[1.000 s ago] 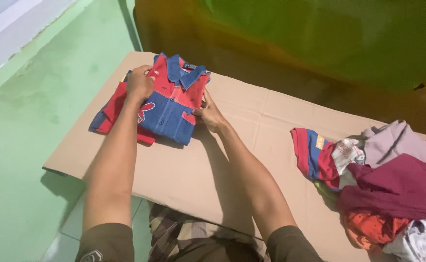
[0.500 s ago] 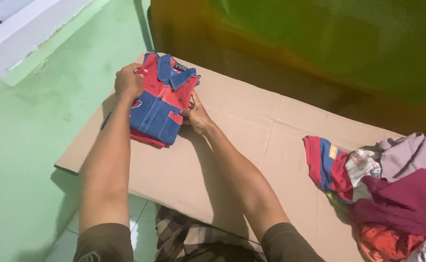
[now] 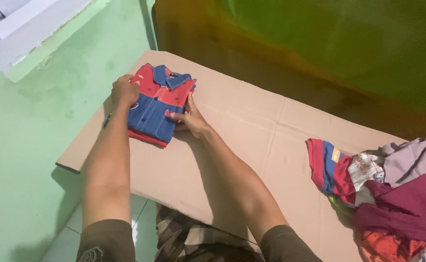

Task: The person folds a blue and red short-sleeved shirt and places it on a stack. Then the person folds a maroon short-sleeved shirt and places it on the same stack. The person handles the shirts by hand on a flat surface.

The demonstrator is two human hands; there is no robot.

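Right hand (image 3: 187,118) now flat on folded denim shirt (image 3: 158,103)

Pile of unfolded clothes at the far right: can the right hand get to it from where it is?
Probably yes. The right hand rests on the folded shirt, and only bare cardboard lies between it and the pile of unfolded clothes. Nothing blocks the way, though it would be a long sideways reach.

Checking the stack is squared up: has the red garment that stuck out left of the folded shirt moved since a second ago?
Yes. The red garment has been drawn right, in from the cardboard sheet's left edge, under the folded shirt.
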